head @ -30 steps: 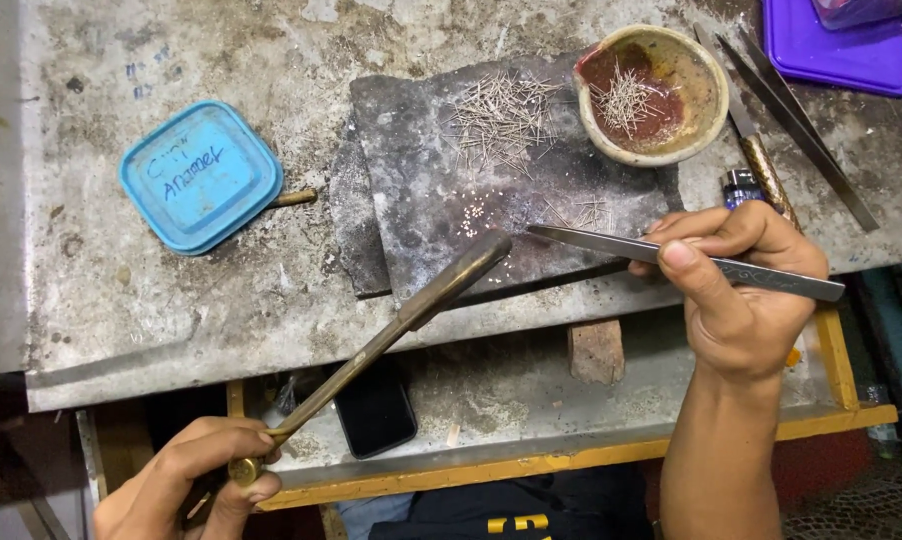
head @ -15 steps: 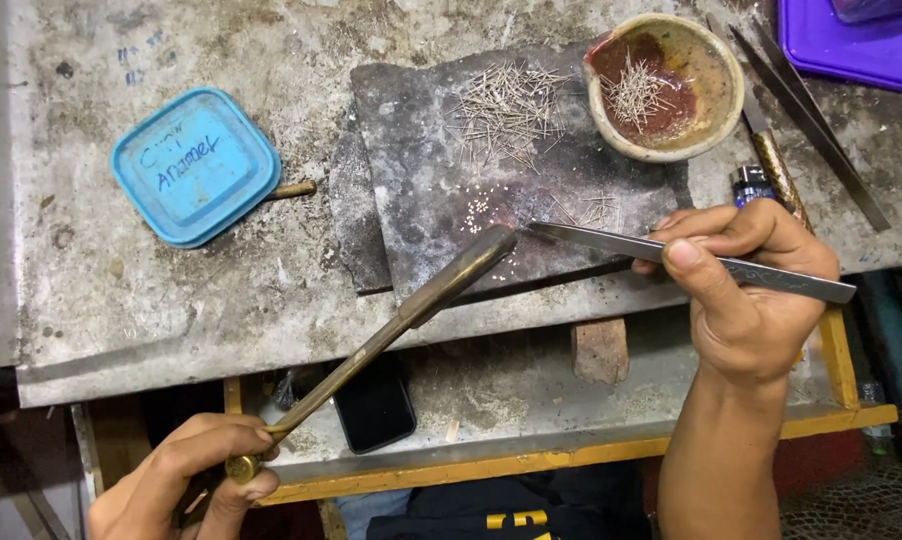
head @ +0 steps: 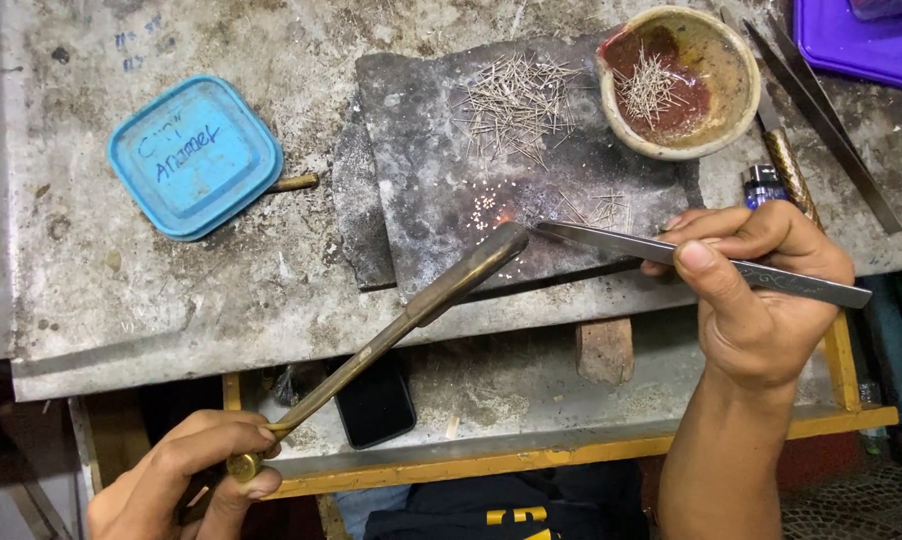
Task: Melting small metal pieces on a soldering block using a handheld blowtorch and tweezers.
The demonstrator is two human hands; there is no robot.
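My left hand (head: 186, 480) grips the base of a long brass torch (head: 401, 320) at the lower left. Its nozzle points up and right onto a dark slab (head: 441, 210), where a small orange glow (head: 503, 214) shows beside tiny bright beads. My right hand (head: 761, 300) holds long steel tweezers (head: 691, 255) whose tips rest on the slab just right of the glow. Several thin metal pins (head: 516, 100) lie scattered on the slab's far part.
A ceramic bowl (head: 716, 135) with a red inside and more pins stands at the back right. A blue square lid (head: 193, 155) lies at the left. More long tools (head: 821, 120), a lighter (head: 763, 183), a purple tray (head: 861, 40) and a phone (head: 376, 405) below the bench.
An orange glow has appeared on the slab at the torch nozzle. Both hands hold almost the same pose; the view has shifted slightly.
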